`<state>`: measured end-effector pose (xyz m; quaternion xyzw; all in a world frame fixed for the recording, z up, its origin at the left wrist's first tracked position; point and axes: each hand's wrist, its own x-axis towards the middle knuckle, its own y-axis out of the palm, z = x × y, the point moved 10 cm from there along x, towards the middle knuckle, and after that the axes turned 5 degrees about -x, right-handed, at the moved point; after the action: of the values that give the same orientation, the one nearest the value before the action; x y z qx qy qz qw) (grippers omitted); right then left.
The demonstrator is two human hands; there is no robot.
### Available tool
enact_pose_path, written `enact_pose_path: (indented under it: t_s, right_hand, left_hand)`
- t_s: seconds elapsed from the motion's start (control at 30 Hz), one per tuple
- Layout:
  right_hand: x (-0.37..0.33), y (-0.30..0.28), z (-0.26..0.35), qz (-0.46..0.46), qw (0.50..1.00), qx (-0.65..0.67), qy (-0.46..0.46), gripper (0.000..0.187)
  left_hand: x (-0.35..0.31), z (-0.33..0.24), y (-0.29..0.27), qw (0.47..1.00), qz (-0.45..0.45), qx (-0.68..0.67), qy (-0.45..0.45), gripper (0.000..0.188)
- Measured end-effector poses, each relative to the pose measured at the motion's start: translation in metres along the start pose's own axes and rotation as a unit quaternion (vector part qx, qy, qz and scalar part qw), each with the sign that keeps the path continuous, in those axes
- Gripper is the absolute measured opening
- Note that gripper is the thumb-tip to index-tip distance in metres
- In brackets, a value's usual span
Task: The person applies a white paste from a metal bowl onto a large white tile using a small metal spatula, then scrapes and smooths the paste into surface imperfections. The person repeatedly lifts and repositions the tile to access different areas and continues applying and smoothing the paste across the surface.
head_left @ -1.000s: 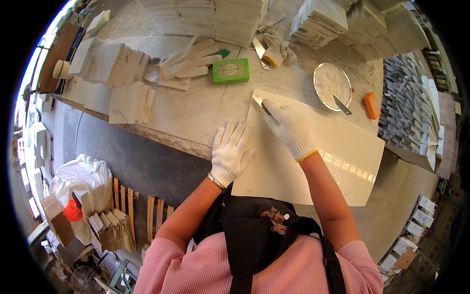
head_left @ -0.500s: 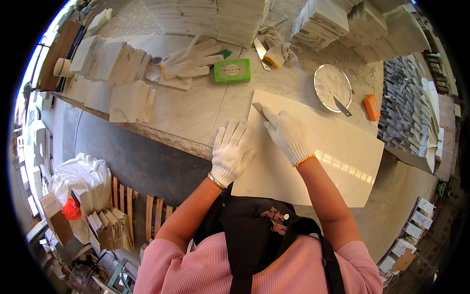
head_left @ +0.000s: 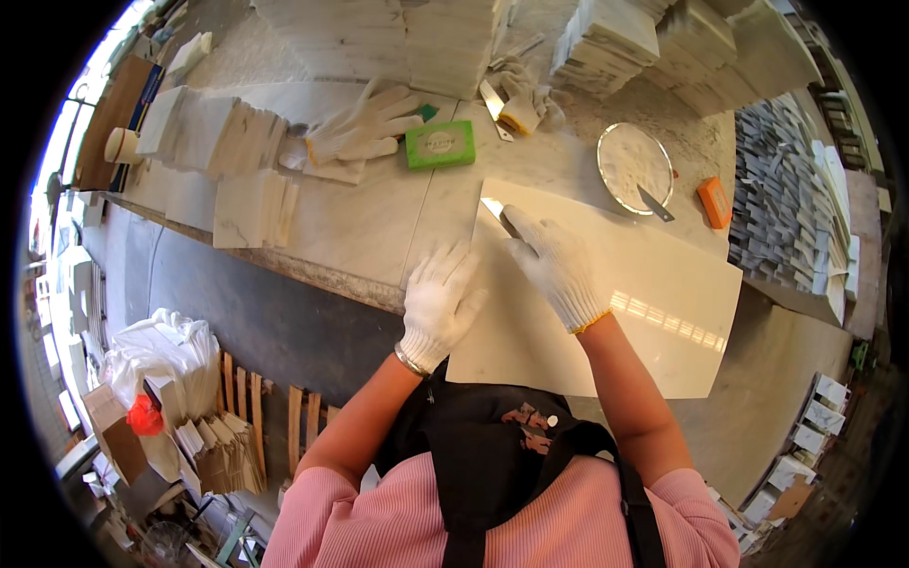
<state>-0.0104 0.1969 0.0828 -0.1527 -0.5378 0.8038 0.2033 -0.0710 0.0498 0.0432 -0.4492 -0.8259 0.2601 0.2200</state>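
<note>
The right hand [head_left: 557,266], in a white knit glove, was clenched around a flat metal blade [head_left: 499,216], its fingers wrapped over the handle so that only the bright tip showed, pointing up and to the left. The blade lay against the large pale tile [head_left: 653,303], close to the tile's upper left corner. That tile rested flat on the worktop [head_left: 379,227], its near part jutting out past the worktop's front edge toward the person.

The left hand [head_left: 438,301], gloved the same way, held nothing: it lay open, fingers spread and pressed down along the tile's left edge, partly on the tile and partly on the worktop beside it. The two hands sat near each other, not touching.

Further back on the worktop lay a green rectangular block [head_left: 440,145], a loose pair of white gloves [head_left: 365,128] just to its left, and stacks of small pale tiles [head_left: 218,151] beyond them. To the right stood a round glass dish [head_left: 634,168] with a small blade [head_left: 655,203] at its rim, and an orange block [head_left: 713,202] close by.
</note>
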Motion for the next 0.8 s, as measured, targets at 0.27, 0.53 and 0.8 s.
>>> enact_pose_path:
  t_s: [0.27,0.53,0.8]
  right_hand:
    - [-0.031,0.019,0.032,0.042,0.977,0.207,-0.023,0.049]
    - [-0.052,-0.064,-0.091,-0.108,0.926,0.321,0.167,0.032]
    - [-0.046,-0.125,-0.312,-0.323,0.86,0.243,0.31,0.064]
  left_hand:
    - [-0.017,0.035,0.037,0.8,0.051,-0.496,-0.335,0.04]
    - [-0.007,0.005,0.044,0.759,0.027,-0.555,-0.339,0.04]
    - [-0.021,0.011,0.048,0.824,0.097,-0.424,-0.363,0.042]
